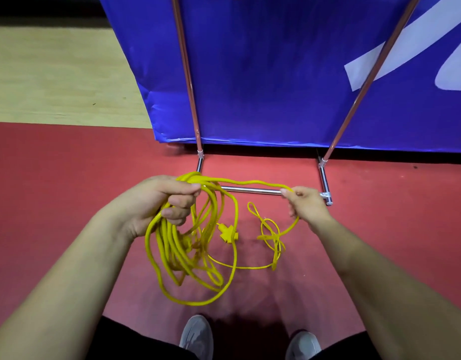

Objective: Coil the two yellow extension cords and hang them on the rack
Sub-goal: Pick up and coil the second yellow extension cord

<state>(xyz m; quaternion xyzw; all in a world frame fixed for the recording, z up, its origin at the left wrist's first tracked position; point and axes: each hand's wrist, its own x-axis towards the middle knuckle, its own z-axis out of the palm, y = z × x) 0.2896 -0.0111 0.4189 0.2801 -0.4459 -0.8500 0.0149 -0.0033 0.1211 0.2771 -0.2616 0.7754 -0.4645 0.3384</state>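
My left hand (169, 201) grips a bundle of loops of a thick yellow extension cord (182, 258), which hangs down in front of me. One strand of it runs across to my right hand (306, 207), which pinches it at about the same height. A yellow plug end (228, 233) dangles among the loops. A thinner yellow cord (271, 236) lies in loose tangles on the red floor under my right hand. The metal rack (252, 190) stands just beyond my hands, with its base bar low and two uprights rising on either side.
A blue banner (276, 74) hangs behind the rack and reaches down nearly to the floor. The floor is red (55, 178) here and pale wood (55, 74) at the far left. My grey shoes (197, 336) show at the bottom edge.
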